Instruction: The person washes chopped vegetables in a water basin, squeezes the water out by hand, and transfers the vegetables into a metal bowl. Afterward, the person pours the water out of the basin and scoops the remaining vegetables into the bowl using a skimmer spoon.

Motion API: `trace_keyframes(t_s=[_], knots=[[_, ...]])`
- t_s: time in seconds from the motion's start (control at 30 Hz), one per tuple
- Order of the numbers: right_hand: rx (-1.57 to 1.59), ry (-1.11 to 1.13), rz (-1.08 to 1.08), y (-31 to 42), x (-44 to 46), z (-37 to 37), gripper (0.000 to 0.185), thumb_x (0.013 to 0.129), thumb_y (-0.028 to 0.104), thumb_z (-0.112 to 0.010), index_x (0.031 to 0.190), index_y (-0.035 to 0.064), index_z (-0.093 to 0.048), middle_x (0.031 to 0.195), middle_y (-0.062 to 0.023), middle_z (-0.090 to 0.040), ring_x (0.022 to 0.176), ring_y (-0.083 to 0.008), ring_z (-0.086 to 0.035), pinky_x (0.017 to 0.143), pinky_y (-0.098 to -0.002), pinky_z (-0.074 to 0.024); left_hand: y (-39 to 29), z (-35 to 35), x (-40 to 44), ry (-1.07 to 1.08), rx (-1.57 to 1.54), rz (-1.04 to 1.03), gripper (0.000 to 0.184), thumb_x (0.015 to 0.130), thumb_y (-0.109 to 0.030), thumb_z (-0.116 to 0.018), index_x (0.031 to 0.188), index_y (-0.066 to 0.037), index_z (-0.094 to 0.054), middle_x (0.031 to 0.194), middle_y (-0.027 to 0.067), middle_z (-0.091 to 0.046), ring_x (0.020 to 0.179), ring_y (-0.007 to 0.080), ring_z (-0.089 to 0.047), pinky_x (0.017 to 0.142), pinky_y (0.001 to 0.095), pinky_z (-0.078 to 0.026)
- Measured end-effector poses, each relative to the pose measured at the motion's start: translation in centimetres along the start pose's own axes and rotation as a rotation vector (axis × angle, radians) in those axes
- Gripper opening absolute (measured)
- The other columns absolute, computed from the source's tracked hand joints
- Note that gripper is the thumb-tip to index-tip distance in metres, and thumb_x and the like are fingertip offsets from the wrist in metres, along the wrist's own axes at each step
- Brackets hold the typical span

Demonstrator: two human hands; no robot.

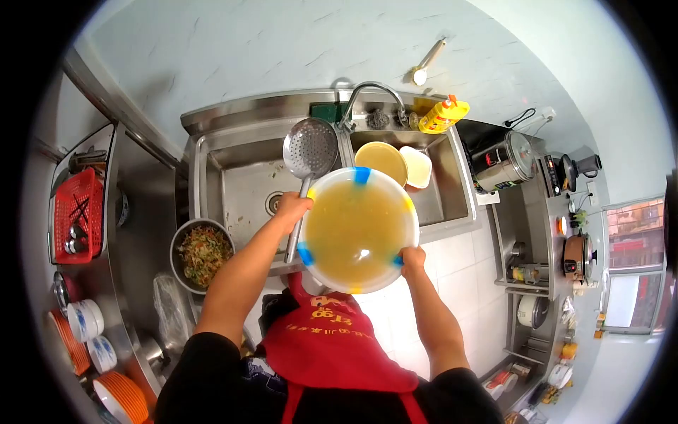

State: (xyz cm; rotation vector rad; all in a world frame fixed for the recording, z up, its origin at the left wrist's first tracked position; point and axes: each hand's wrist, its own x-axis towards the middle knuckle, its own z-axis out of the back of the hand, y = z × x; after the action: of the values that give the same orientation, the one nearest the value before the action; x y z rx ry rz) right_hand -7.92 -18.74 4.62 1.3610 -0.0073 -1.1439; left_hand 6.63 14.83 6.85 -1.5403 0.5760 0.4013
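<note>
A large white basin (361,230) with blue and yellow patches on its rim is full of cloudy yellowish liquid. It is held up in front of the double sink, between my two hands. My left hand (292,210) is closed on its left rim. A perforated metal skimmer (311,147) reaches over the sink, and its handle passes by my left hand; whether the fingers also grip it I cannot tell. At the lower right rim, my right hand (412,260) is closed on the basin with the thumb on top.
The left sink bowl (247,185) has food scraps around its drain. A yellow tub (381,161) and a smaller pale container (415,168) sit in the right bowl, below the faucet (374,86). A yellow detergent bottle (443,115) stands behind. A pot of chopped vegetables (203,256) is at the left.
</note>
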Motion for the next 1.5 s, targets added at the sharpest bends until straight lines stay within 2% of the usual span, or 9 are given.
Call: trace_keyframes(t_s=[0.3,0.57,0.63,0.8,0.9,1.0,1.2,1.3,1.5], knots=[[0.096,0.124,-0.012,-3.7,2.2,2.2,0.037,0.068,-0.011,-0.052,0.104,-0.0080,-0.055,0.089,-0.0133,-0.060,0.071,-0.0227,-0.058,0.060,-0.0355,-0.0486,2.7,-1.4,-0.8,-0.060,-0.073,-0.009,0.013,0.067,-0.007,-0.063,0.071,0.005,-0.060,0.064,0.0059,-0.056,0.056,0.0158,-0.053,0.048,0.0341,-0.042],[0.096,0.266,-0.016,-5.0,1.9,3.7,0.030,0.073,-0.002,-0.056,0.103,-0.0050,-0.056,0.087,-0.0127,-0.060,0.070,-0.0230,-0.058,0.060,-0.0363,-0.0489,3.5,-2.8,-5.6,-0.103,0.142,-0.173,0.021,0.072,-0.011,-0.061,0.085,0.005,-0.067,0.073,0.0072,-0.064,0.062,0.0147,-0.058,0.057,0.0307,-0.046],[0.000,0.248,-0.162,-3.3,-1.1,3.5,0.030,0.075,0.002,-0.058,0.105,-0.0039,-0.057,0.086,-0.0122,-0.061,0.069,-0.0229,-0.057,0.057,-0.0377,-0.0478,4.4,-2.8,-6.0,-0.106,0.200,-0.241,0.022,0.074,-0.012,-0.062,0.088,0.004,-0.067,0.074,0.0066,-0.064,0.064,0.0135,-0.058,0.058,0.0302,-0.046],[0.083,0.474,-0.303,-5.6,-1.9,4.3,0.041,0.082,0.010,-0.059,0.120,-0.0010,-0.051,0.114,-0.0185,-0.060,0.102,-0.0346,-0.062,0.081,-0.0461,-0.0559,4.1,-2.2,-7.2,-0.131,0.133,-0.191,0.023,0.081,-0.017,-0.065,0.094,0.002,-0.066,0.080,0.0058,-0.065,0.068,0.0123,-0.060,0.061,0.0285,-0.048],[0.073,0.610,-0.303,-5.5,-2.1,4.7,0.041,0.082,0.008,-0.059,0.122,-0.0003,-0.050,0.116,-0.0175,-0.060,0.105,-0.0344,-0.061,0.087,-0.0481,-0.0538,4.4,-0.3,-7.5,-0.146,-0.047,-0.166,0.024,0.088,-0.022,-0.066,0.096,0.000,-0.062,0.082,0.0056,-0.064,0.064,0.0108,-0.057,0.059,0.0271,-0.048],[0.060,0.642,-0.279,-5.4,-1.9,4.8,0.040,0.080,0.004,-0.059,0.119,-0.0018,-0.051,0.112,-0.0186,-0.061,0.101,-0.0354,-0.063,0.081,-0.0472,-0.0559,3.9,1.6,-8.2,-0.201,-0.048,-0.078,0.030,0.090,-0.029,-0.065,0.084,-0.001,-0.057,0.071,0.0037,-0.056,0.050,0.0120,-0.050,0.043,0.0286,-0.042],[0.101,0.430,-0.209,-6.4,-1.9,4.1,0.032,0.075,-0.002,-0.057,0.107,-0.0030,-0.054,0.096,-0.0169,-0.062,0.081,-0.0327,-0.065,0.063,-0.0446,-0.0575,5.3,4.3,-8.4,-0.230,0.116,-0.004,0.026,0.093,-0.027,-0.059,0.087,-0.002,-0.053,0.068,0.0069,-0.057,0.043,0.0123,-0.046,0.037,0.0296,-0.038],[0.066,0.417,-0.188,-6.2,-2.4,4.0,0.037,0.074,-0.002,-0.055,0.110,-0.0020,-0.050,0.101,-0.0146,-0.059,0.088,-0.0318,-0.062,0.074,-0.0479,-0.0561,6.6,5.1,-8.0,-0.218,0.091,0.018,0.025,0.094,-0.026,-0.057,0.089,-0.002,-0.054,0.068,0.0072,-0.058,0.044,0.0123,-0.047,0.037,0.0297,-0.038],[0.052,0.357,-0.169,-4.8,-4.1,3.5,0.038,0.074,-0.001,-0.055,0.112,-0.0004,-0.050,0.099,-0.0133,-0.058,0.088,-0.0309,-0.062,0.072,-0.0476,-0.0559,10.1,5.8,-6.0,-0.099,0.101,0.134,0.026,0.095,-0.025,-0.055,0.090,0.000,-0.054,0.064,0.0076,-0.058,0.044,0.0137,-0.049,0.038,0.0297,-0.040]])
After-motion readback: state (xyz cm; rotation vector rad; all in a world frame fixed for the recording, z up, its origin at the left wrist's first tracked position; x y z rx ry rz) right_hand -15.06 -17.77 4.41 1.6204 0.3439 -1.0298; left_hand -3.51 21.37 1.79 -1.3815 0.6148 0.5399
